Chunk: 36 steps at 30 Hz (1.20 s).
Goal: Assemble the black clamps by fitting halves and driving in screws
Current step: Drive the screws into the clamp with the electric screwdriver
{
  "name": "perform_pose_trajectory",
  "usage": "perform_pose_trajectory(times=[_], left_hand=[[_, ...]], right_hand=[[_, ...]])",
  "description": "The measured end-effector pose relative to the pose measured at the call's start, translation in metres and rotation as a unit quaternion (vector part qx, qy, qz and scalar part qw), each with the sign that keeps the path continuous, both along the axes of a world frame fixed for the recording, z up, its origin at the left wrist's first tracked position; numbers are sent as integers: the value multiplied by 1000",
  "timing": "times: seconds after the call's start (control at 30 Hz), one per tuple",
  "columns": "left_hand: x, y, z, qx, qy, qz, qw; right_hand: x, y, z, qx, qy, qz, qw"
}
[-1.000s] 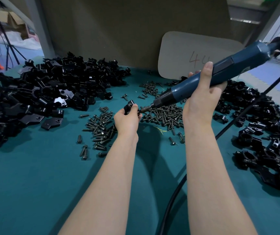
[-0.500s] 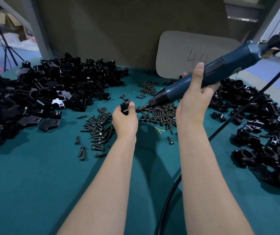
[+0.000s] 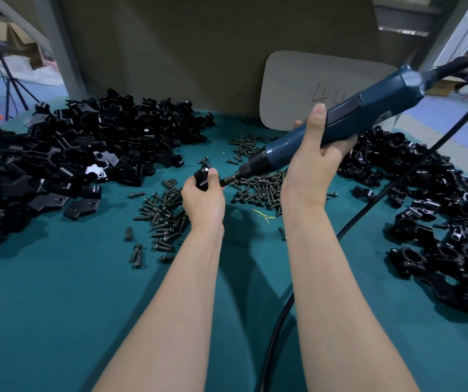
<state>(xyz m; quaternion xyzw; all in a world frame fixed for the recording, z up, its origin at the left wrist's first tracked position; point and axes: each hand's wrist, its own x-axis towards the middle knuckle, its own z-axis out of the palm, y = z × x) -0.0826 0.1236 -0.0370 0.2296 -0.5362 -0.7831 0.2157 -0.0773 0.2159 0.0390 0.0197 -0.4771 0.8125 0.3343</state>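
Mid-task: our left hand (image 3: 203,198) grips one clamp (image 3: 203,176) above the table, our right hand (image 3: 316,162) wraps the screwdriver (image 3: 337,128), bit at it. Assembled clamps (image 3: 436,222) right; big pile of halves (image 3: 80,154) and screws (image 3: 261,188) left to do.

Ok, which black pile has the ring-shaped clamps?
The right pile: its pieces show closed round holes, while the left pile holds loose halves.

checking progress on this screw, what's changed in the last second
The right hand and driver moved slightly left, following the left hand and its clamp. Both grips held; nothing was picked up or let go. The bit stays at the clamp; screws and part piles are unchanged.
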Motion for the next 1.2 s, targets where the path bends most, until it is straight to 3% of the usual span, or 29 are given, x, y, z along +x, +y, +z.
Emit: perform_pose_trajectory(times=[0.67,0.97,1.2], left_hand=[[1,-4,-2,21,5,3,1000],[0,-4,0,-17,-2,9,1000],[-3,-10,-2,-31,-28,-42,998]], right_hand=[[3,-10,-4,12,-4,20,1000],[4,-5,-6,-10,-3,33,999],[10,0,-2,-28,20,105,994]])
